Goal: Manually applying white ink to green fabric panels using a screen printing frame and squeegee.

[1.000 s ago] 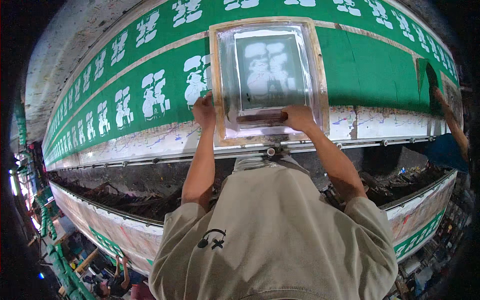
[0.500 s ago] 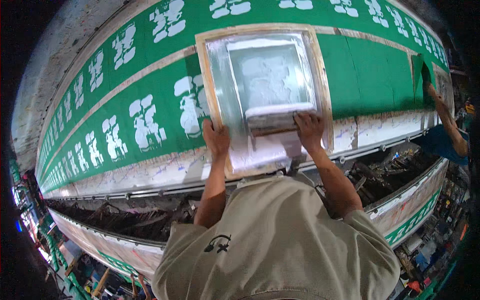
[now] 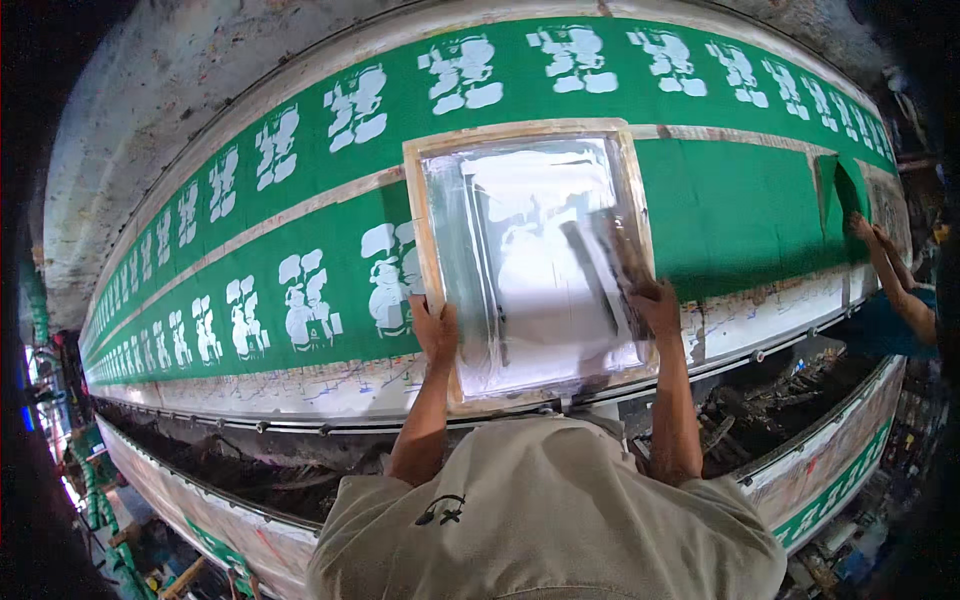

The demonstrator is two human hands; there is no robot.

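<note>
A wood-framed printing screen (image 3: 520, 130) lies on green fabric (image 3: 730, 200); its mesh carries a wet, whitish smear of ink (image 3: 545, 280). My left hand (image 3: 436, 332) is closed around the left side rail of the frame, near its lower part. In my right hand (image 3: 657, 308), at the right side of the screen, is a squeegee (image 3: 603, 268). The squeegee slants steeply across the mesh and is blurred by motion. My right fingers are partly hidden behind it.
White printed figures (image 3: 465, 75) run in rows along the green fabric on a long table. At the far right, another person's hand (image 3: 860, 226) touches a lifted edge of fabric. A dark, debris-filled gap (image 3: 770, 405) separates this table from a second one (image 3: 830, 465) nearer to me.
The squeegee has turned from lying level across the lower mesh to a steep slant at the right. My right hand has shifted right with it. My left hand stays on the frame.
</note>
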